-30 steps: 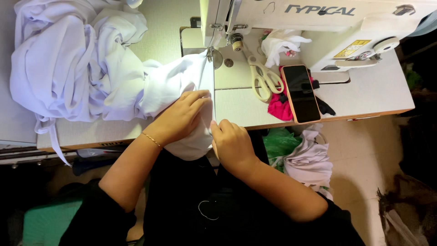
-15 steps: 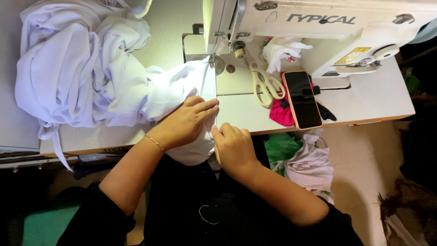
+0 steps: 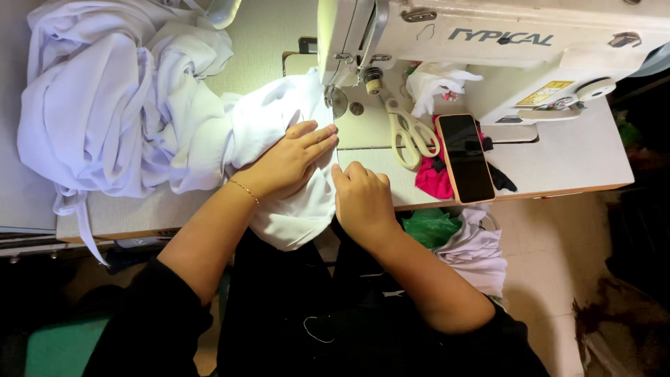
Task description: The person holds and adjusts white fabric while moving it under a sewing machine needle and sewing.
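So the person's in all black here: a black top with short sleeves that end around the upper arm, leaving both forearms bare. The fabric looks plain, no print visible, and the dark lap area below blends right into it. There's a thin white thread or cord looped on the black cloth near the lap, hard to tell which. Only jewellery in view is a slim gold chain bracelet [image 3: 244, 190] on the left wrist. The left hand [image 3: 289, 162] and right hand [image 3: 363, 199] are both bare, with no gloves or rings showing.

sewing machine [image 3: 488, 49] top cut off, needle hidden, right fingertips tucked under
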